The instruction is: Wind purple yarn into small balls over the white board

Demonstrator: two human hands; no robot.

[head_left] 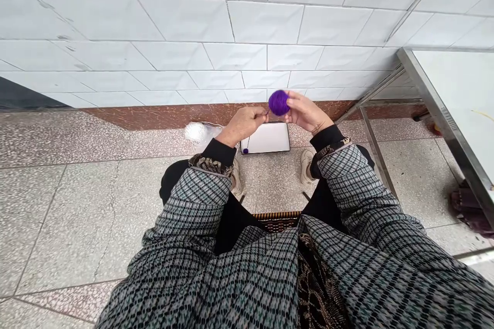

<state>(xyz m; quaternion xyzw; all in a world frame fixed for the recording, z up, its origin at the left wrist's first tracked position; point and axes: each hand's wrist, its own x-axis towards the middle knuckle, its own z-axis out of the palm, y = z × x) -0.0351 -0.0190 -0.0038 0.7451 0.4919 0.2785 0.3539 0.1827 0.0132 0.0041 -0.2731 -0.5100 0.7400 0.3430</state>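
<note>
A purple ball of yarn (278,103) is held up in front of me by my right hand (303,111), whose fingers grip its right side. Just left of the ball, my left hand (247,122) pinches a strand of the purple yarn. From that hand the strand hangs down to a small purple ball (246,151) lying in the near left corner of a shallow white box (270,139) with dark edges. The box rests on the floor between my feet, below both hands.
White yarn in a clear plastic bag (196,133) lies on the floor left of the box. A white tiled wall (247,23) rises ahead. On the right stands a metal-framed table (443,108), with a dark maroon item (469,208) beneath it. I sit on a woven seat (276,222).
</note>
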